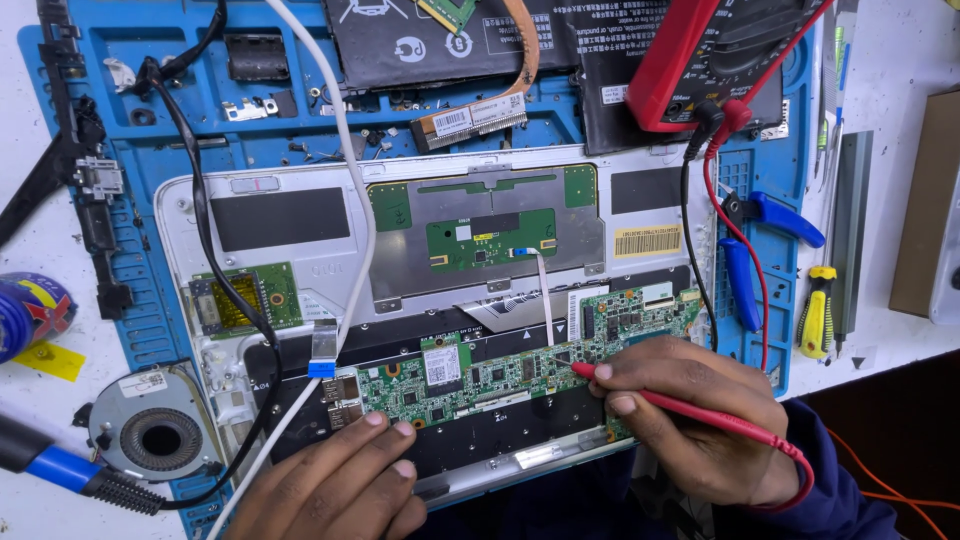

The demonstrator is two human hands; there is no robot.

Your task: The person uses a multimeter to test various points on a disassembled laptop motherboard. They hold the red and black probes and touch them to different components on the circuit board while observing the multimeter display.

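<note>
right hand (pixel 700 420) pinches red probe (pixel 690 408), tip on green circuit board (pixel 520 370) just beyond fingertips | left hand (pixel 345 480) empty, 2 fingertips pressing board edge | risk: tip slips, bridges neighbouring contacts

- A white counter (pixel 905 60) carries everything; bare patches of it show at the left edge and along the right side.
- A blue work mat (pixel 150 330) lies flat on the counter and covers most of the middle.
- A cooling fan (pixel 155 432) sits at the mat's lower left edge, partly on the counter.
- A yellow slip (pixel 48 360) lies on the counter at the left, just under a blue can (pixel 28 312).
- A yellow-handled screwdriver (pixel 817 312) and a long grey bar (pixel 852 230) lie on the counter just right of the mat.
- A brown cardboard piece (pixel 925 200) rests at the far right edge.
</note>
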